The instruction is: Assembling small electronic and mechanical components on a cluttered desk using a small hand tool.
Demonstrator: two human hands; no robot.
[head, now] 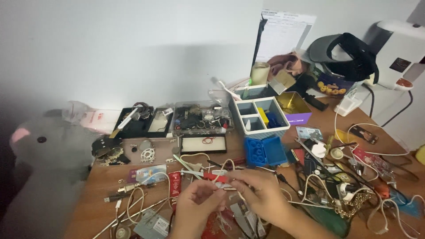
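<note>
While both sets of fingertips pinch a small red-and-white object (220,178) between them, the left hand (197,201) and right hand (261,194) meet above the cluttered wooden desk (99,186), just in front of a blue plastic case (264,151).

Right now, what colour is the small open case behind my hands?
Blue; the open case shows best in the head view.

Light: dim indoor, brightest on the wall (133,48) above the bench (102,194)
Shadows: dark vignette at left edge
Focus: hands (230,194) slightly motion-blurred
Grain: soft, noisy
</note>
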